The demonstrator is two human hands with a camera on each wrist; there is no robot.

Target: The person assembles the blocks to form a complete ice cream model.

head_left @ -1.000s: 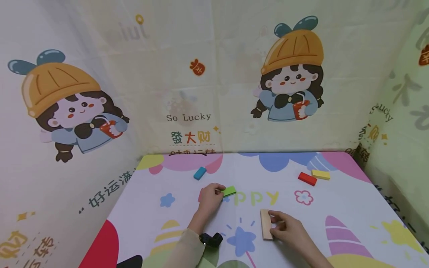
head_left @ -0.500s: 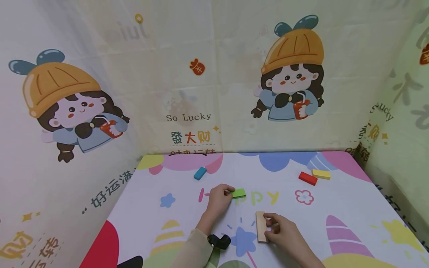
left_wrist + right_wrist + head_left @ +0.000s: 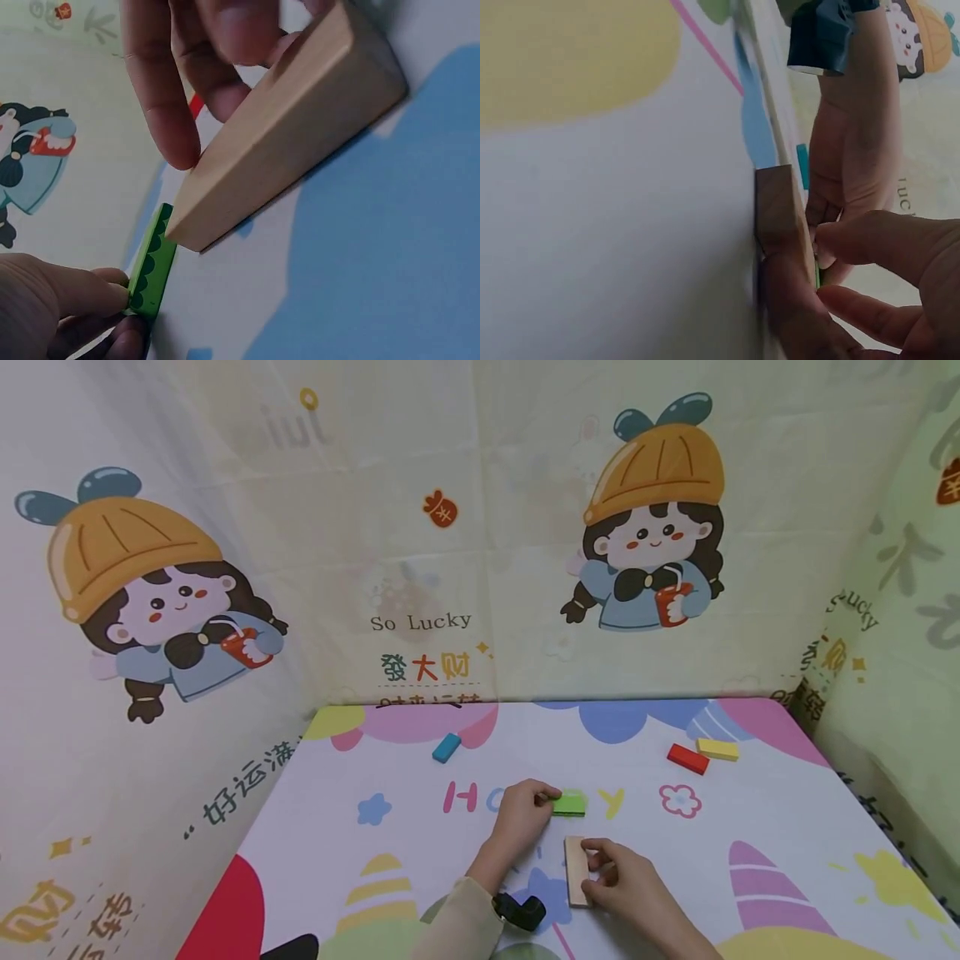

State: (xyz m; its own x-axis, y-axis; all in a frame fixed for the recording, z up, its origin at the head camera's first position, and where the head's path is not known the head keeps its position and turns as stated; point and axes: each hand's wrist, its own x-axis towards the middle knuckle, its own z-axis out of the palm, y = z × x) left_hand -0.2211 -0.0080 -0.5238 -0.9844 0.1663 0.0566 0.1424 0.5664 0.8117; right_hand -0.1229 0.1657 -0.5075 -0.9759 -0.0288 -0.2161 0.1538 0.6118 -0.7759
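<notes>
My left hand [image 3: 522, 817] pinches the near end of a small green block [image 3: 572, 803] at its left. In the left wrist view that green block [image 3: 156, 259] shows dark green scallops along one side. Nearer to me, my right hand [image 3: 626, 881] holds a longer plain wooden block [image 3: 574, 872] by its right side, thumb and fingertips on it. The wooden block [image 3: 277, 142] lies on the tabletop, its long side pointing away from me. A small gap separates the two blocks in the head view. In the right wrist view, fingers partly cover the wooden block [image 3: 775, 202].
A blue block [image 3: 447, 748] lies at the back left of the printed table [image 3: 322, 843]. At the back right, a red block [image 3: 687, 759] lies beside a yellow block [image 3: 717, 750]. Patterned cloth [image 3: 525, 568] hangs behind the table and on both sides.
My left hand has slid the green block rightward and slightly toward me. My right hand has shifted the wooden block a little left and nearer. The blue, red and yellow blocks stay put.
</notes>
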